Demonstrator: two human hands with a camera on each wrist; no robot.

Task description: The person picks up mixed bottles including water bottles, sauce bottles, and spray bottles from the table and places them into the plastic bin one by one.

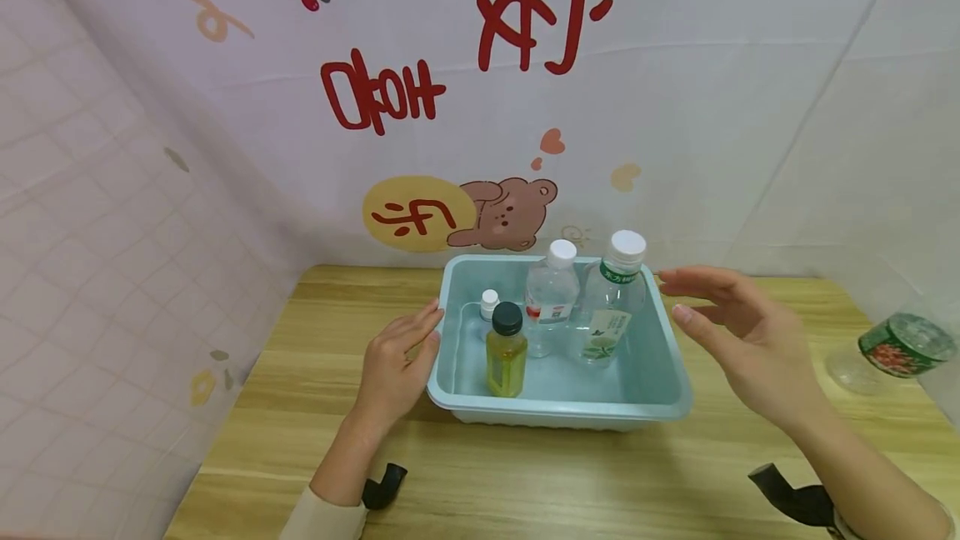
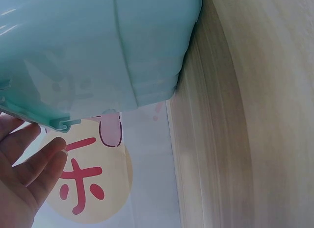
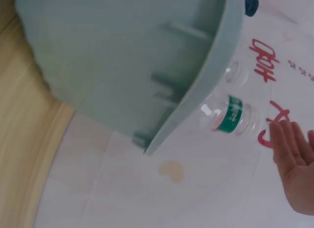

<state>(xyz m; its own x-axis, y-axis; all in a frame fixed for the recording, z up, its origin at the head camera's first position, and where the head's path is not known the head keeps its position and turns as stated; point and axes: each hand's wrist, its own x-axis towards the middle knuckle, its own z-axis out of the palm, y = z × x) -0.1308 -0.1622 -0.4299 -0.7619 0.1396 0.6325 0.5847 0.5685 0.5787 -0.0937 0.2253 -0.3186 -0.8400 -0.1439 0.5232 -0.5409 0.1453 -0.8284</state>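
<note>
A light blue plastic basin (image 1: 570, 412) stands on the table in the head view. My left hand (image 1: 399, 365) rests against its left rim with fingers extended; in the left wrist view the fingertips (image 2: 55, 148) lie right at the rim. My right hand (image 1: 757, 348) is held off the right rim, fingers apart from the thumb, nothing in it. Inside the basin stand a small white-capped bottle (image 1: 490, 304), a black-capped bottle of yellow-green liquid (image 1: 506, 361), a clear white-capped bottle (image 1: 551, 294) and a larger clear bottle with a green neck band (image 1: 609, 323).
A clear plastic bottle with a green label (image 1: 896, 346) lies on the table to the right. The wooden table (image 1: 525, 482) ends at a white printed cloth (image 1: 675, 107) behind the basin. Another cloth with a grid pattern (image 1: 112, 273) hangs at the left.
</note>
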